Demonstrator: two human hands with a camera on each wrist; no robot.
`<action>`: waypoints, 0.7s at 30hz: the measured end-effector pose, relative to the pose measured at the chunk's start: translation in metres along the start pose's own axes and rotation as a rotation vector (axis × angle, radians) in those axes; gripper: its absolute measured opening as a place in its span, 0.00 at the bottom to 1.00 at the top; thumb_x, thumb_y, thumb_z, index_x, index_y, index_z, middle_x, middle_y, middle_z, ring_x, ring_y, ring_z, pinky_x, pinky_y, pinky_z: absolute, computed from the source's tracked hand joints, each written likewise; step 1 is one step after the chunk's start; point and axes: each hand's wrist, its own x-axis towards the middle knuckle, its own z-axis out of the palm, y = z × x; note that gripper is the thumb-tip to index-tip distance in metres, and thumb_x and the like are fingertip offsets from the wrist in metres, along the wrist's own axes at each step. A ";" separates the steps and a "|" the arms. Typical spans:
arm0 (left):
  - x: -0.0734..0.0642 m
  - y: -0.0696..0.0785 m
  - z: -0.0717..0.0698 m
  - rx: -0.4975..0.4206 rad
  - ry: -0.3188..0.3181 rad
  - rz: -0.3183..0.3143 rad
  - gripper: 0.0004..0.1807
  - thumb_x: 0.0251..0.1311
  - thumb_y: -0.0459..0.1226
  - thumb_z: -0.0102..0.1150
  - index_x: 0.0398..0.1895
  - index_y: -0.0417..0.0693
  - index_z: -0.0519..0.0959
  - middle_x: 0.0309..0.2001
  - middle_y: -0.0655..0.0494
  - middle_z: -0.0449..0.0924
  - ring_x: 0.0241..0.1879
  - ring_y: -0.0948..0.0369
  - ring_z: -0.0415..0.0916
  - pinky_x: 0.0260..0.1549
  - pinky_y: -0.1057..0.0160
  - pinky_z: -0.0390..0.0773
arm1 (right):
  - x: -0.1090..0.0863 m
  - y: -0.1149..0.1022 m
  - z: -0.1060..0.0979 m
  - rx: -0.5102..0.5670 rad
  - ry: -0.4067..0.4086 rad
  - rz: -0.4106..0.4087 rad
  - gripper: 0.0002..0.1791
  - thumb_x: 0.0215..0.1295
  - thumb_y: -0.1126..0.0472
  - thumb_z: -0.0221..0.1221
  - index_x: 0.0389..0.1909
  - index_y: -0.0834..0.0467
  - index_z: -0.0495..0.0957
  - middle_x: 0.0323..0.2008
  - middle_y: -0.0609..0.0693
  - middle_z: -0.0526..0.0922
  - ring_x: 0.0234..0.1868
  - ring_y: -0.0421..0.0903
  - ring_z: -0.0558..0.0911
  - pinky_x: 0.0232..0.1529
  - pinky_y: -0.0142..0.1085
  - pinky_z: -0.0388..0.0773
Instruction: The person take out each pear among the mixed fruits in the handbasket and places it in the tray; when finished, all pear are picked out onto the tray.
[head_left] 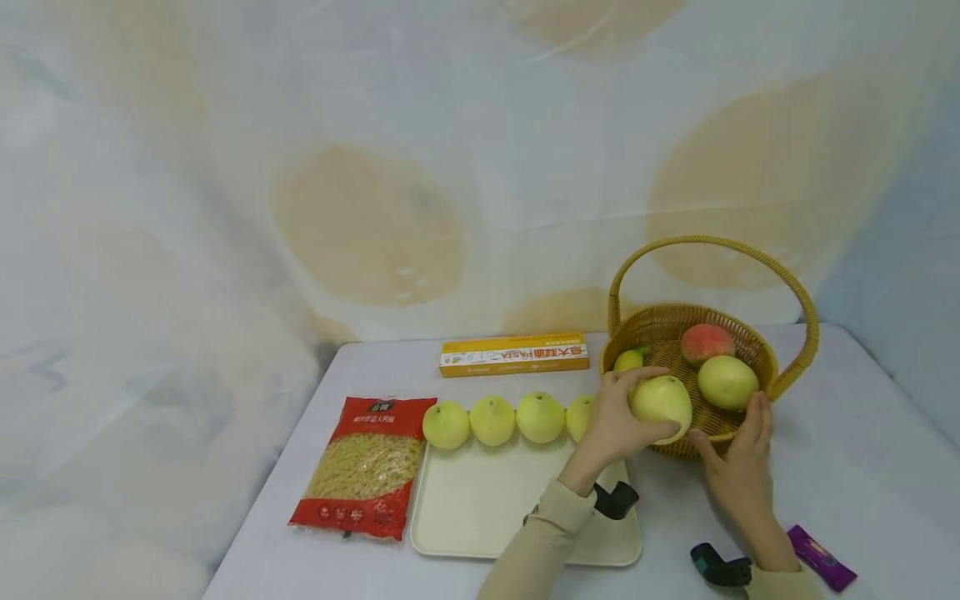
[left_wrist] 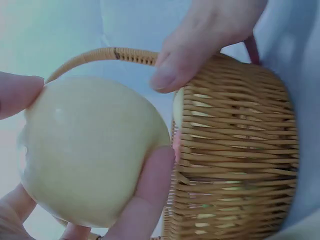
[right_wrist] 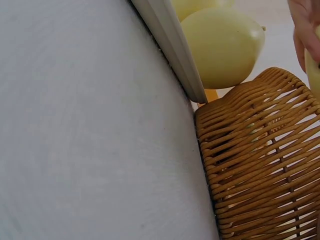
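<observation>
My left hand (head_left: 626, 417) holds a pale yellow-green pear-like fruit (head_left: 662, 407) just over the near left rim of a wicker basket (head_left: 678, 450). In the left wrist view, thumb and fingers grip this fruit (left_wrist: 92, 150) from several sides, apart from the basket wall (left_wrist: 235, 150). My right hand (head_left: 742, 479) grips the basket's near right edge, its thumb at the rim. Inside the basket lie a red peach (head_left: 707, 343), a pale green fruit (head_left: 727, 382) and a yellow item with a green stem (head_left: 628, 360). The right wrist view shows the basket side (right_wrist: 265, 165), without the right hand.
Several yellow-green fruits (head_left: 492, 421) line the back edge of a white tray (head_left: 510, 508). Left of it lies a red pasta bag (head_left: 367, 467), and behind it a yellow pasta box (head_left: 514, 354). The basket's tall handle (head_left: 705, 240) arches upward. A purple packet (head_left: 821, 558) lies near the right forearm.
</observation>
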 end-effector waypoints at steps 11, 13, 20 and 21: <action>-0.033 -0.018 -0.008 -0.026 0.028 0.034 0.34 0.42 0.37 0.75 0.56 0.69 0.74 0.51 0.64 0.65 0.49 0.69 0.63 0.45 0.67 0.70 | 0.000 0.001 0.001 0.029 0.008 -0.001 0.54 0.69 0.45 0.54 0.76 0.62 0.26 0.76 0.64 0.29 0.76 0.66 0.36 0.65 0.70 0.45; -0.040 -0.022 -0.011 -0.007 0.029 0.057 0.34 0.41 0.37 0.75 0.56 0.67 0.74 0.51 0.63 0.65 0.50 0.70 0.63 0.46 0.67 0.70 | -0.001 0.001 0.000 0.028 0.002 0.001 0.54 0.69 0.44 0.54 0.76 0.62 0.26 0.76 0.64 0.28 0.76 0.65 0.35 0.66 0.69 0.45; -0.062 -0.040 -0.026 0.063 -0.003 0.110 0.34 0.41 0.37 0.75 0.56 0.60 0.73 0.52 0.58 0.68 0.52 0.69 0.65 0.51 0.67 0.71 | -0.001 -0.001 -0.002 0.018 -0.010 0.009 0.54 0.69 0.44 0.54 0.75 0.61 0.25 0.76 0.64 0.27 0.76 0.66 0.34 0.67 0.69 0.43; -0.064 -0.042 -0.027 0.077 -0.003 0.115 0.34 0.41 0.38 0.75 0.56 0.60 0.73 0.53 0.58 0.68 0.52 0.69 0.65 0.52 0.66 0.71 | -0.001 -0.001 -0.002 0.021 -0.007 0.008 0.54 0.69 0.45 0.54 0.75 0.61 0.25 0.76 0.63 0.27 0.76 0.66 0.35 0.67 0.69 0.44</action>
